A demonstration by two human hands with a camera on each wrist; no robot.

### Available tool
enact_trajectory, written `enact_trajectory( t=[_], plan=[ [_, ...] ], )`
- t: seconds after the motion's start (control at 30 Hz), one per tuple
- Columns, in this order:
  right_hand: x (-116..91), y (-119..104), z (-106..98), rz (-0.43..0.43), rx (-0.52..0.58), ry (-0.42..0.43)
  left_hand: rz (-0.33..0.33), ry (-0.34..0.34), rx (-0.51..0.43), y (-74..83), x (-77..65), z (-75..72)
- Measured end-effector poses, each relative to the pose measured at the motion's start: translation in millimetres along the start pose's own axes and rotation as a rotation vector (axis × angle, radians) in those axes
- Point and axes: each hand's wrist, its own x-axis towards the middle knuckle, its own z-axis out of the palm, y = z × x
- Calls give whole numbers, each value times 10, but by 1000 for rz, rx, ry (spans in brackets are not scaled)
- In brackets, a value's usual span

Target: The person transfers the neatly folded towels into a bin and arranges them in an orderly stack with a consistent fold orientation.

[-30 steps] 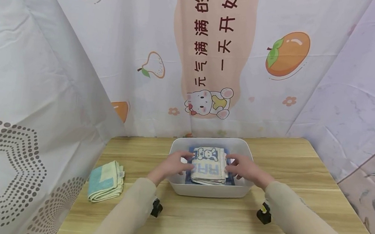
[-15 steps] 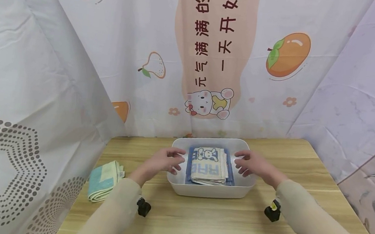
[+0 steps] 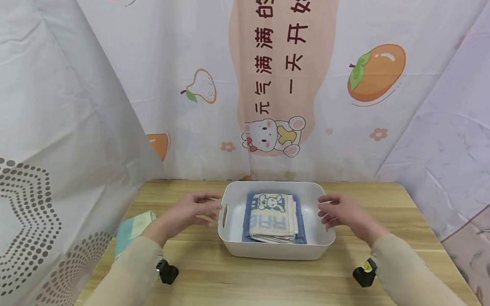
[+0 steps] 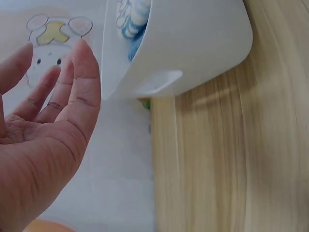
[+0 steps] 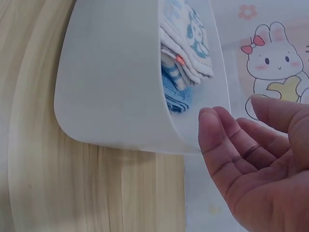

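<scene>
Folded towels lie stacked in a white plastic basket (image 3: 280, 251): a cream and blue towel (image 3: 272, 217) with a bear pattern on top, a blue towel (image 3: 302, 227) beneath it. My left hand (image 3: 188, 215) is just left of the basket, its fingers loosely bent with nothing between them; in the left wrist view the hand (image 4: 53, 116) is apart from the basket wall. At the basket's right rim is my right hand (image 3: 349, 216), relaxed and holding nothing. In the right wrist view its fingers (image 5: 212, 135) are near the rim; whether they touch it I cannot tell.
A folded teal and pale yellow towel (image 3: 131, 230) lies on the left of the wooden table (image 3: 267, 293), partly hidden by the left forearm. A printed curtain (image 3: 169, 67) hangs behind the table. The basket's left end has a handle slot (image 4: 159, 82).
Both hands have left the stacked towels and moved outward, the left hand to beyond the basket's left end, the right hand to its right rim. The towels stay in the basket.
</scene>
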Motion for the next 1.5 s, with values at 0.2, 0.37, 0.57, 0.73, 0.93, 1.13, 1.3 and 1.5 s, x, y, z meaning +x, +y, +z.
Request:
enact_trajectory(
  t=[0.2,0.37,0.57,0.73,0.93,1.13,1.3,1.5],
  plan=[
    [-22,25,-83,6,14,27,21,38,-44,-96,-97,-230],
    [-26,49,-138,22,12,61,20,58,-62,-164,-201,-404],
    [-53,50,-178,39,16,73,-3,82,-90,-226,-322,-589],
    [-36,107,-226,41,33,62,-15,109,-116,-321,-392,-737],
    [-18,162,-244,50,57,54,-39,141,-157,-410,-472,-883],
    [-28,197,-225,59,57,54,-46,165,-172,-513,-559,-1011],
    [-34,232,-202,68,51,48,-40,181,-183,-588,-631,-1100],
    [-30,275,-177,86,39,42,-41,210,-198,-691,-702,-1208]
  ],
)
